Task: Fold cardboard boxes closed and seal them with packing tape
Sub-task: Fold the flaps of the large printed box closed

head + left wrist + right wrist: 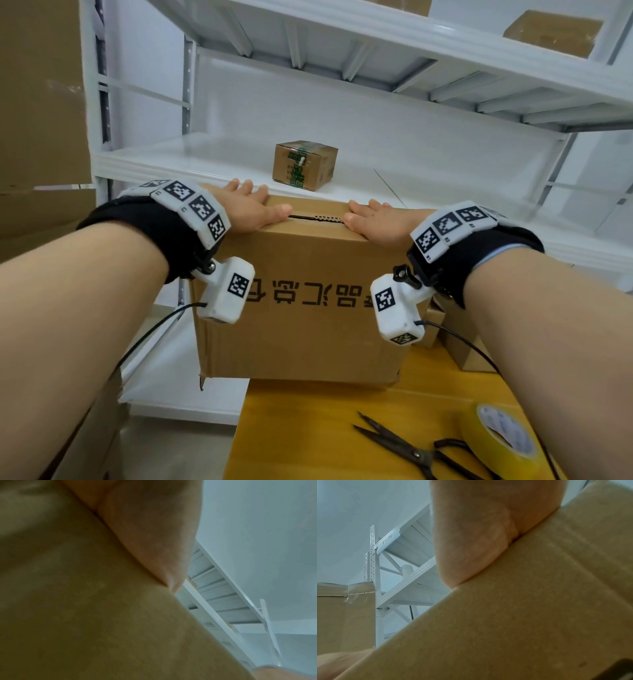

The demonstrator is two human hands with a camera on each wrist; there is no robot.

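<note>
Cardboard box [301, 294] sits at bench [308, 428] far edge. Left hand [245, 205] and right hand [373, 219] press flaps flat, fingers extended. Recommend closing seam fully before fetching tape [503, 442].

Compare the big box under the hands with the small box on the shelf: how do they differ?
The big box stands on the yellow table; the small box sits on the white shelf. The big box's top seam is untaped, pressed by the left hand and right hand; the small box is taped, untouched. Both are brown cardboard.
</note>
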